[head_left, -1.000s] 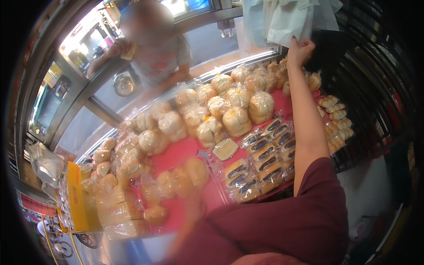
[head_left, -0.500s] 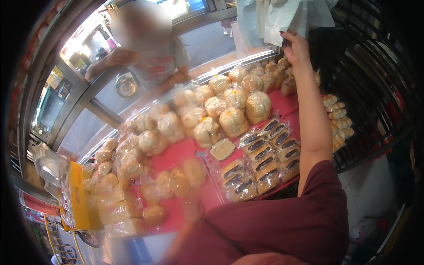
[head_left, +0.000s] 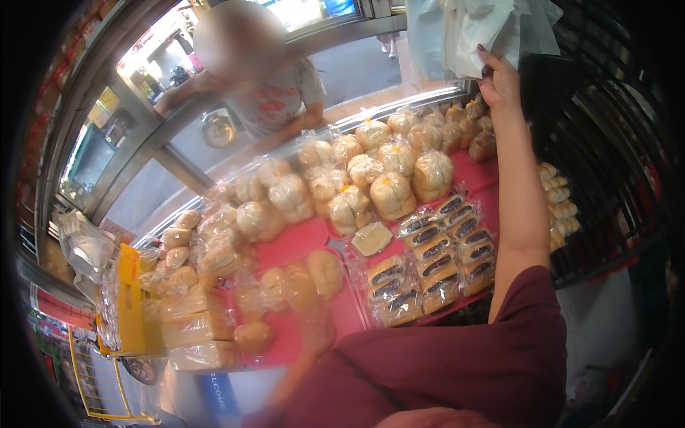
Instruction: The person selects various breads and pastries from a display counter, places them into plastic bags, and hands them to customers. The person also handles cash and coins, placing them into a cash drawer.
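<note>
My right arm stretches to the far right, where my right hand (head_left: pixel 499 84) pinches the lower edge of a white plastic bag (head_left: pixel 467 43) in a hanging bunch. Dark nails show on that hand. Low in the middle, my left hand (head_left: pixel 316 332) is blurred and meets the near side of some round brown buns (head_left: pixel 300 282) in clear wrapping. Its fingers are hidden or smeared there, so whether it grips them is unclear. Wrapped buns with dark filling (head_left: pixel 437 265) lie in rows between my arms, beside a flat pale square pack (head_left: pixel 372 239).
Bagged round loaves (head_left: pixel 392 194) crowd the pink trays (head_left: pixel 285 246) along the window. Wrapped long loaves (head_left: pixel 203 357) and a yellow crate (head_left: pixel 130 299) stand at left. Beyond the window frame, a person (head_left: pixel 275 107) leans in. Dark rack bars (head_left: pixel 599 143) rise at right.
The whole view has shifted a little to the right. My right hand stays at the hanging bags, and my left hand stays by the brown buns.
</note>
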A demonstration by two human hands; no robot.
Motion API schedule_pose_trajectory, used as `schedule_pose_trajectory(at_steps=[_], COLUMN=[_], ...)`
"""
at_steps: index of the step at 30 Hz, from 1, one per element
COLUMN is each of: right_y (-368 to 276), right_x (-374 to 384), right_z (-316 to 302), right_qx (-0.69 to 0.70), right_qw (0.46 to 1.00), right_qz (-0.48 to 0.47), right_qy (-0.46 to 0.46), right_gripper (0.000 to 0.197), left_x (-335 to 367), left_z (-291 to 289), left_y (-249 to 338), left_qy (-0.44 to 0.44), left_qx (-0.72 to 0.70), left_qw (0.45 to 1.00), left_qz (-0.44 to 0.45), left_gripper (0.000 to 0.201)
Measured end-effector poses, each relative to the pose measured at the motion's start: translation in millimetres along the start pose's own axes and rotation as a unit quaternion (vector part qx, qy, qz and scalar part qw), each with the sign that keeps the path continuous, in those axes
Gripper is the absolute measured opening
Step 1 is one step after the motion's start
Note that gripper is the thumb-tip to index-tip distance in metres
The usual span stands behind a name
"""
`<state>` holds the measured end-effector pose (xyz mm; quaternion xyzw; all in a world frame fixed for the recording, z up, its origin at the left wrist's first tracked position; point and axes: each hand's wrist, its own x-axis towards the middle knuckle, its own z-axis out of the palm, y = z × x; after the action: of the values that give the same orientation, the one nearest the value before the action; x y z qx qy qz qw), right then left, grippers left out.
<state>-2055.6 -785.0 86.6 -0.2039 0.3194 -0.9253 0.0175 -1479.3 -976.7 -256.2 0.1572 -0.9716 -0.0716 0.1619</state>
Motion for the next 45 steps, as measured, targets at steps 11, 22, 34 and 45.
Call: schedule_pose_trajectory(at_steps=[11, 22, 34, 45], right_y=[13.1, 20.4, 28.3, 33.2], right_x=[2.5, 3.3, 18.6, 11.4], right_z=[4.1, 30.3, 17.0, 25.9], right_qx=[-0.024, 0.052, 0.078, 0.165], right_qw=[0.996, 0.997, 0.997, 0.986], right_qz=[-0.08, -0.058, -0.028, -0.008], right_qy=[0.0, 0.006, -0.006, 0.005], right_gripper=[0.019, 0.023, 0.019, 0.029], left_x=[-1.4, -2.9, -0.6, -1.4], left_z=[7.7, 9.1, 4.5, 6.7], left_y=[-5.4, -8.1, -3.2, -4.5], left_qy=[0.075, 0.075, 0.061, 0.065], left_qx=[0.019, 0.021, 0.01, 0.015], left_qw=[0.996, 0.997, 0.998, 0.998], left_qz=[0.032, 0.025, 0.014, 0.012], left_gripper=[0.045, 0.046, 0.045, 0.044])
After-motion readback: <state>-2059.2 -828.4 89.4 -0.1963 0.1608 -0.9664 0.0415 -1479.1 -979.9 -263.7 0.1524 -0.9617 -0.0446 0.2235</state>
